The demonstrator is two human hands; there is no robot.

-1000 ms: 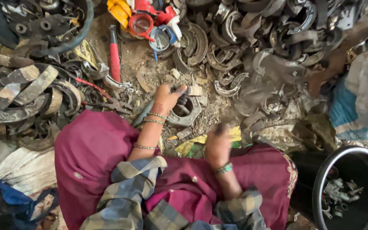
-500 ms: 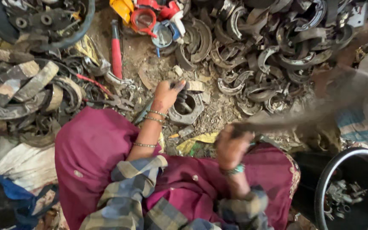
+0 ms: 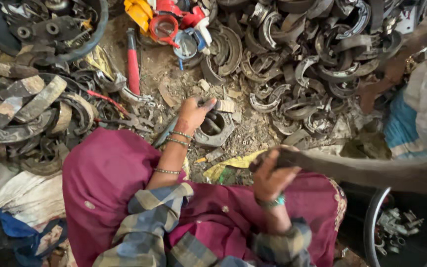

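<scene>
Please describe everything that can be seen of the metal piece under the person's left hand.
The metal piece is a small, grey, dirty block, roughly square with rounded corners and a round hollow in its middle; a dark part shows inside the hollow. It looks like worn cast metal. It lies flat on the dusty ground, just in front of the person's magenta-clad knees. The left hand rests on its upper left edge, fingertips over the rim. Flat scraps lie around it.

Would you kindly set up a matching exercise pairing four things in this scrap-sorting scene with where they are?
Things:
1. left hand
2. right hand
3. red-handled tool
4. black tub

Places:
A. bottom right corner
B. gripping a long dark bar
C. lying on the ground, upper left of centre
D. on a square metal part

Pairs: 1-D, 2-B, 3-C, 4-A
</scene>
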